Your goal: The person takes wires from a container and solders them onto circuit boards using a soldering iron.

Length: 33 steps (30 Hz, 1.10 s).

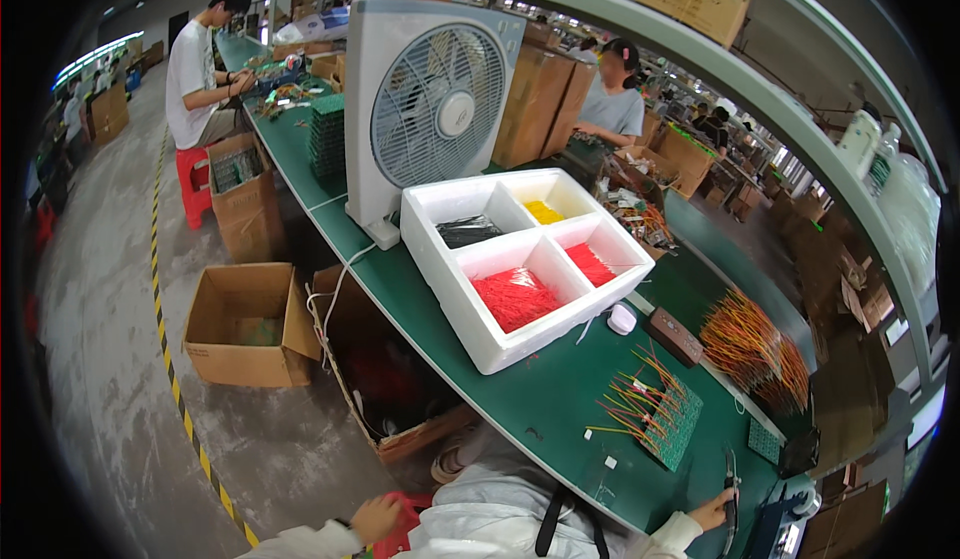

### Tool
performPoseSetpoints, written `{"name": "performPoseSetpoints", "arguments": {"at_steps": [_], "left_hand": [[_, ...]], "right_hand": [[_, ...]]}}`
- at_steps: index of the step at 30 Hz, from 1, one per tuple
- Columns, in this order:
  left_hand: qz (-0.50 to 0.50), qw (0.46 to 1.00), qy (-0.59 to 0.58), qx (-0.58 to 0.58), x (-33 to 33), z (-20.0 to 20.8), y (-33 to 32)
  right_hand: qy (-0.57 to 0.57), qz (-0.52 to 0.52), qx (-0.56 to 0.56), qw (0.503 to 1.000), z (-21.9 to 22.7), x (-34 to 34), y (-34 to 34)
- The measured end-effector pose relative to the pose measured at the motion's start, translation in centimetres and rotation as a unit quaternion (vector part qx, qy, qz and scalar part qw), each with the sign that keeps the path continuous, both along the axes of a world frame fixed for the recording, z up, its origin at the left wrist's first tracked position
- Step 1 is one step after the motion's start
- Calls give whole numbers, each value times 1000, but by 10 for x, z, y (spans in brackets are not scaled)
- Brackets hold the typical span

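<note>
At the bottom, my left hand (376,519) is closed on the edge of a red plastic stool (403,527) beside my lap. My right hand (712,511) is at the bench's near edge, its fingers closed against a long, slim dark tool (732,499) whose exact kind I cannot make out. Just beyond lies a green circuit board panel (678,437), with red and yellow wires (640,399) standing up from it. Small white pieces (610,462) lie to its left. A thick bundle of orange wires (755,349) is farther back.
A white foam box (455,314) with red, black and yellow wires in its compartments sits on the green bench (520,399). Behind it stands a box fan (365,119). Cardboard boxes (240,304) are on the floor at left. Two people work farther along; a shelf rail (840,169) arches overhead.
</note>
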State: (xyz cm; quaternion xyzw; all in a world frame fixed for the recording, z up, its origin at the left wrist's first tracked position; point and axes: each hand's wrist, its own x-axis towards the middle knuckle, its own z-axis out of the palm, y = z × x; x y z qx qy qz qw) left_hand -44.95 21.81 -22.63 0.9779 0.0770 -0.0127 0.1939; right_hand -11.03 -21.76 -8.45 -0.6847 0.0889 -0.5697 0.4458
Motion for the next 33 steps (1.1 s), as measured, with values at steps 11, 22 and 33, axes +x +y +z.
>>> {"name": "performPoseSetpoints", "arguments": {"at_steps": [11, 22, 33], "left_hand": [[307, 777, 332, -438, -88, -102, -27], [94, 946, 309, -2, -4, -21, -44], [125, 982, 140, 2, -47, -50, -26]], "right_hand": [[37, -65, 25, 997, 18, 59, -7], [72, 22, -118, 990, 69, 55, 16], [73, -31, 55, 995, 14, 28, 6]]}}
